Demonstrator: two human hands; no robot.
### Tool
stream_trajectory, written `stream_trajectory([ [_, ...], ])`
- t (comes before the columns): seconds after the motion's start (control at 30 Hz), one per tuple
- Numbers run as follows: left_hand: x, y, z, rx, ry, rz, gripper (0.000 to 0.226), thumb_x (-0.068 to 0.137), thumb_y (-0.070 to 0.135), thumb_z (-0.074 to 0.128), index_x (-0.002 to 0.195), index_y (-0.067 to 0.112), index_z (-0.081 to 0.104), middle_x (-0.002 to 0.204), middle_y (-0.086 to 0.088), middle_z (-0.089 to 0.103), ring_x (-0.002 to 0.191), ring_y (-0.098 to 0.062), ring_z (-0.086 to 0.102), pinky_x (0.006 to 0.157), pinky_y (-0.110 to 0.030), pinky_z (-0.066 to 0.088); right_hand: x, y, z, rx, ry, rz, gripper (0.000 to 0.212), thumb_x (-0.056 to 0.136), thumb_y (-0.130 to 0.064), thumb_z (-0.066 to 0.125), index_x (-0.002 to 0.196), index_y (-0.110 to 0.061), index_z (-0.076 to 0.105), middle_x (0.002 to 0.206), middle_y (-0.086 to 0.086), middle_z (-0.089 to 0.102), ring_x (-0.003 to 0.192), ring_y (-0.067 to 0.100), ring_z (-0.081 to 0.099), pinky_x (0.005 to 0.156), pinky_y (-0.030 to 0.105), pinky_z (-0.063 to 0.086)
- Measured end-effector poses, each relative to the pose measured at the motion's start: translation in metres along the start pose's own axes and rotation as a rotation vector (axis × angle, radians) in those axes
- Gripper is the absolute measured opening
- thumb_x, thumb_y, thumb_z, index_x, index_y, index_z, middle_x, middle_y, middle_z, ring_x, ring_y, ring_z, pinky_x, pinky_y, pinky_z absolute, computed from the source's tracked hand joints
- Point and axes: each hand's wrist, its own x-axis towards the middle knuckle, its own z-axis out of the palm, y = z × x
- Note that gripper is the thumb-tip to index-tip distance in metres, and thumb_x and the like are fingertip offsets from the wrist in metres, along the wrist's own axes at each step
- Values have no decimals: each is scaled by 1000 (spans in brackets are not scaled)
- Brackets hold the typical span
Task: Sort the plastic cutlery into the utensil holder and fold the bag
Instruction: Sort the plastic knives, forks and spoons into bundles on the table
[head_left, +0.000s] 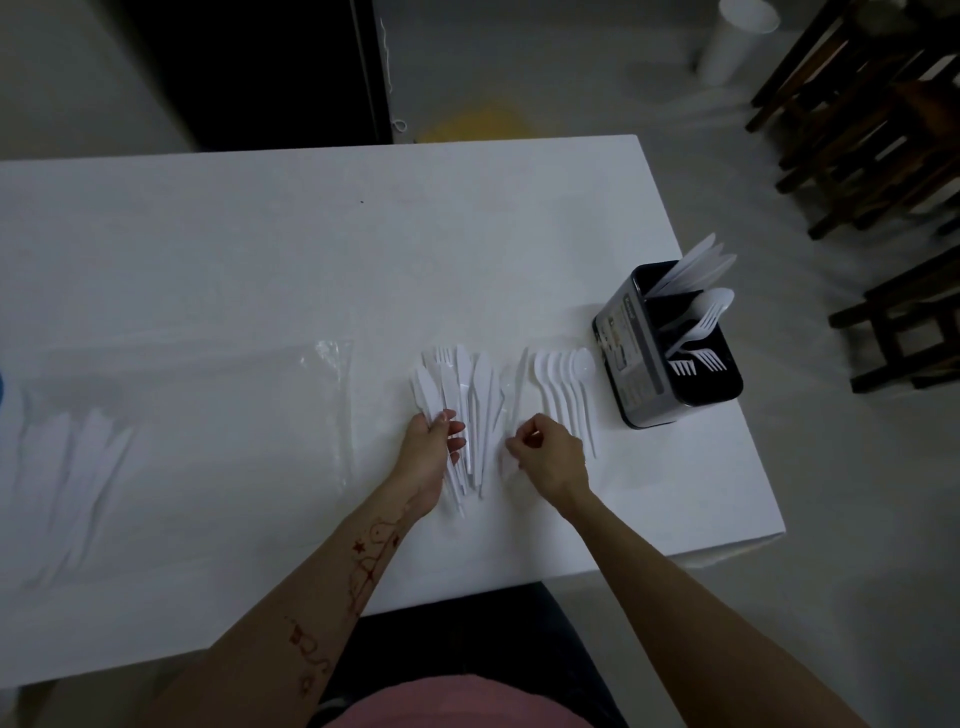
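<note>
Your left hand (434, 447) grips the knife pile (462, 410) mid-desk; your right hand (545, 449) is curled, pinching something I can't make out. Holder (667, 348) stands far right, spoons (566, 389) beside it, bag (208, 415) left. Lift carelessly and that loose fan may scatter.

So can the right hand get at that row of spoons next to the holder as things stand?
Probably yes. The right hand sits just beside the row of spoons, whose handles lie bare on the table. The utensil holder stands off to the far side, not between them.
</note>
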Motion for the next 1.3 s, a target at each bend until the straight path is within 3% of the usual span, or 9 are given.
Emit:
stream_trajectory([
  [0.13,-1,4,3,-113,-62,-14,26,100,23,45,118,5,51,98,-4,62,87,-16,61,72,-27,50,-11,-11,-9,-6,-32,-251,13,90,-23,69,91,-17,57,80,-4,67,70,8,64,66,19,54],
  [0.27,-2,9,4,-165,-140,-31,30,94,25,58,114,2,60,105,-13,67,95,-27,66,75,-36,57,-16,-14,-5,-57,-151,-477,10,89,-23,71,90,-16,64,82,-8,68,72,9,63,69,18,53],
  [0.37,-1,8,4,-159,-61,-13,22,96,10,53,116,-1,55,109,-13,63,92,-21,64,73,-34,55,-13,-8,3,16,-103,-383,14,91,-30,69,89,-17,65,80,-8,68,73,8,64,72,23,56],
  [0.47,1,6,0,-107,21,6,23,101,13,43,119,0,49,101,-4,63,84,-14,61,74,-30,52,-4,2,11,-70,26,-173,26,93,-41,63,87,-17,59,76,-2,66,69,15,65,73,36,59],
  [0.57,0,3,-5,-59,13,12,26,102,16,40,122,1,49,95,0,62,81,-13,59,72,-27,50,1,3,19,-168,18,-67,35,91,-54,60,87,-19,58,76,-3,66,67,15,65,72,38,59],
  [0.7,0,-1,-9,-45,14,8,26,102,16,40,123,3,49,94,0,63,82,-13,60,68,-28,50,6,-3,26,-96,53,27,28,94,-46,59,93,-18,60,84,-1,69,74,17,68,76,41,59],
  [0.8,1,-3,-10,-36,8,14,27,102,16,40,124,2,49,95,0,63,81,-13,60,75,-30,51,12,-7,28,-50,111,113,26,95,-41,61,97,-16,62,88,1,70,78,19,69,77,41,59],
  [1.03,0,0,-9,-73,-16,32,16,102,14,41,115,8,48,95,0,62,82,-14,59,75,-30,50,25,-10,19,97,94,171,19,88,-31,70,90,-12,70,80,2,72,75,19,71,79,43,61],
  [1.3,3,-3,-8,-80,-32,12,12,101,15,42,108,12,52,98,1,64,87,-14,60,80,-33,50,15,-13,-5,-186,213,101,16,92,-31,64,97,-17,56,86,-4,61,79,18,61,68,29,45],
])
